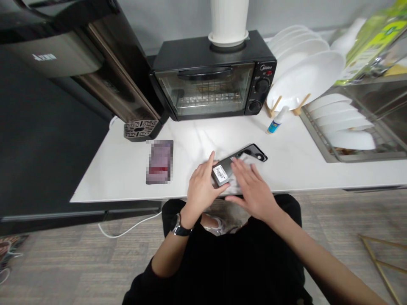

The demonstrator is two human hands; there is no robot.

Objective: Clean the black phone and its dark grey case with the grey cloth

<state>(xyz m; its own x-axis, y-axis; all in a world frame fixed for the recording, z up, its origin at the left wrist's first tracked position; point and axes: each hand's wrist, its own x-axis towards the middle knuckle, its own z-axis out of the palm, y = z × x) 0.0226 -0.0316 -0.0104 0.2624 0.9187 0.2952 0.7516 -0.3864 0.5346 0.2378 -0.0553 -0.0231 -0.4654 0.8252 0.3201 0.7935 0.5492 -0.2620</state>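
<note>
A dark phone-like device (227, 162) with a white barcode label lies slanted near the counter's front edge, its camera end toward the upper right. My left hand (202, 186), with a watch on the wrist, grips its lower left end between thumb and fingers. Over the device's middle, my right hand (252, 188) presses a pale cloth (234, 182) with its fingers; the thumb is spread away. Part of the cloth is hidden under the hand. A small bottle with a blue label (274, 126) stands on the white counter (190, 135) behind the device.
A pixelated purple item (160, 162) lies left of my hands. Behind are a black toaster oven (206, 93) with a white pot (229, 21) on top, and a drink machine (121, 80). White plates (305, 76) stand in a rack at right, beside a sink (341, 159) holding bowls (341, 120).
</note>
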